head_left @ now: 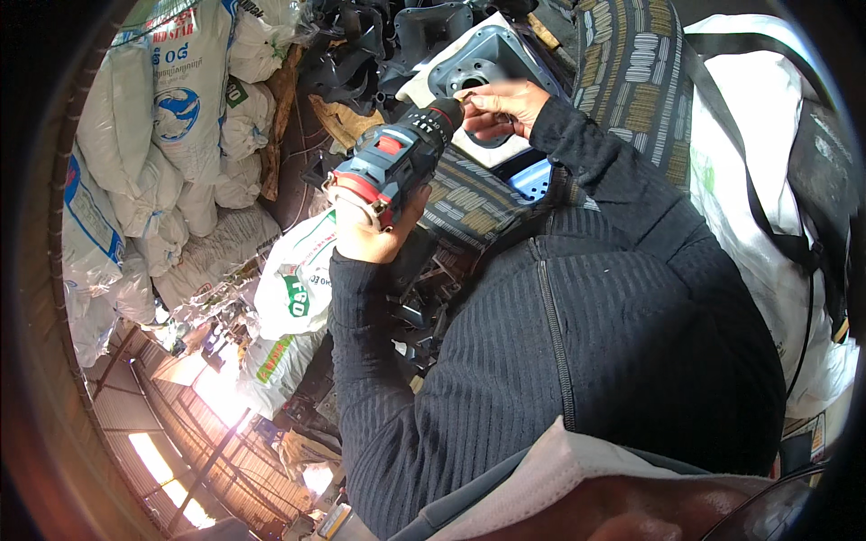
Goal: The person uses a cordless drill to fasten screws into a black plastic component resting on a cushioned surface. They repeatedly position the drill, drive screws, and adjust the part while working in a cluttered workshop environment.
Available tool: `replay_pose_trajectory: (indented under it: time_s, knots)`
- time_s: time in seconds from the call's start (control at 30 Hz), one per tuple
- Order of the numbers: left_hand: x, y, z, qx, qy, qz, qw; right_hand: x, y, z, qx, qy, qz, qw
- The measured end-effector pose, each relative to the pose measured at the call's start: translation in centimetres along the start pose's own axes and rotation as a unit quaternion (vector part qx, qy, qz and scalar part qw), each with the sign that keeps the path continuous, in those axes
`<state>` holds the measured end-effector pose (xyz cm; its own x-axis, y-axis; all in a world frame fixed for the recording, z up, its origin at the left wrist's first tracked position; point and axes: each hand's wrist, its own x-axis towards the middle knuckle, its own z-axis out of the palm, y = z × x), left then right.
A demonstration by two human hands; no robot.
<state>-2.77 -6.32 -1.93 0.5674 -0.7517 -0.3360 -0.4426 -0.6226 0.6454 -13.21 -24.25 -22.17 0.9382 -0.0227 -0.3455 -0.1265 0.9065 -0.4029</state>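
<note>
My left hand is closed around a cordless drill with a black, red and grey body. The drill's chuck points up and to the right. At its tip, my right hand has its fingers pinched together. Whatever they grip is too small to make out. Just beyond the right hand, a grey moulded housing with a round opening and several holes rests on a whitish surface. A blue perforated piece lies below it.
Dark plastic parts are heaped at the far side. White woven sacks are stacked on the left, and another sack lies near my left forearm. Patterned fabric runs beside my right arm. A large white bag with black straps stands at right.
</note>
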Motion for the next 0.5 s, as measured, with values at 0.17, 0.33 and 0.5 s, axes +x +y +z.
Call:
replay_pose_trajectory:
  time_s: [0.17, 0.33, 0.5]
  knots:
    - [-0.2, -0.7, 0.4, 0.000, -0.012, -0.030, 0.999, 0.4, -0.1, -0.2, 0.072, 0.053, 0.016, 0.996]
    - [0.0, -0.1, 1.2, -0.001, -0.009, 0.048, 0.999, 0.9, 0.5, -0.7, 0.160, 0.045, 0.004, 0.986]
    - [0.0, -1.2, 1.9, 0.011, -0.002, -0.004, 1.000, 0.6, 0.6, -0.4, 0.181, 0.073, 0.013, 0.981]
